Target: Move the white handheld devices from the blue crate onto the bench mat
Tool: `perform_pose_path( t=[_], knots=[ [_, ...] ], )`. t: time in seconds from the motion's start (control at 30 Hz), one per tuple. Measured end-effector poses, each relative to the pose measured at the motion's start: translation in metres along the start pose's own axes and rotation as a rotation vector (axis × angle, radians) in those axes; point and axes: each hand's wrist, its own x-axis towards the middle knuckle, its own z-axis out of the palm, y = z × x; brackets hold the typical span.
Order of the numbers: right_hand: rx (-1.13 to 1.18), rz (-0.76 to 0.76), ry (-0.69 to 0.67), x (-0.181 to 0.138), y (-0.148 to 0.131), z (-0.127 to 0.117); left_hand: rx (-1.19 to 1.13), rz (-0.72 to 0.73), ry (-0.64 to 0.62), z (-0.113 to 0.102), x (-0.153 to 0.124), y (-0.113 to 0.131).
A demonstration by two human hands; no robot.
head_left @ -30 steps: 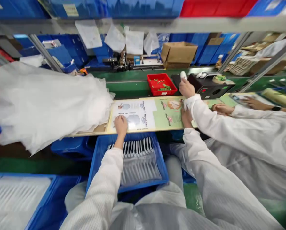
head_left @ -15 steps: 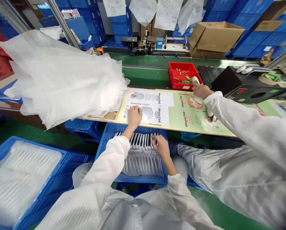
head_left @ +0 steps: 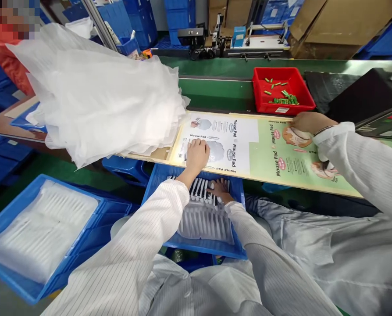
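My left hand lies on a printed "Mouse Pad" sheet on the bench, fingers loosely bent and nothing visible in them. My right hand is down in a blue bin on my lap, thumb and fingers spread over a row of thin white-and-dark pieces. It touches the right end of that row. What the pieces are, I cannot make out. Nearer me in the same bin, a second row sits under a translucent white sheet.
White foam sheets are piled at left. Below them stands another blue bin of covered pieces. A red tray holds small green cylinders. A co-worker's hand and sleeve reach in from the right, near a black box.
My right hand has settled lower onto the row, its fingers now spread. My left hand stays on the sheet. The co-worker's hand has moved from the red tray toward the bench. The view has shifted.
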Motion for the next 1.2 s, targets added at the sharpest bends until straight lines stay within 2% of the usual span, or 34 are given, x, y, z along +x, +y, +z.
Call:
perform_pose_path(
  t=[0.17, 0.43, 0.63, 0.73, 0.83, 1.0, 1.2],
  knots=[
    [0.046, -0.060, -0.132, -0.003, 0.000, 0.006, -0.090, 0.000, 0.013, 0.003, 0.000, -0.002],
    [-0.001, 0.014, -0.337, -0.009, -0.002, 0.014, -0.062, -0.005, 0.009, 0.005, 0.001, -0.003],
    [-0.073, 0.084, -0.281, -0.014, -0.005, 0.015, -0.025, 0.004, 0.013, 0.005, 0.000, -0.001],
    [-0.071, 0.128, -0.310, -0.017, -0.006, 0.017, -0.043, -0.005, 0.002, 0.005, 0.000, -0.002],
    [-0.067, 0.103, -0.328, -0.025, -0.004, 0.019, -0.052, -0.012, -0.006, 0.003, 0.000, -0.001],
    [-0.115, 0.061, -0.267, -0.038, -0.002, 0.020, -0.045, -0.009, -0.003, 0.000, -0.002, 0.000],
    [-0.070, 0.200, -0.371, -0.063, -0.013, 0.006, -0.047, -0.021, -0.040, 0.000, 0.001, 0.001]
  ],
)
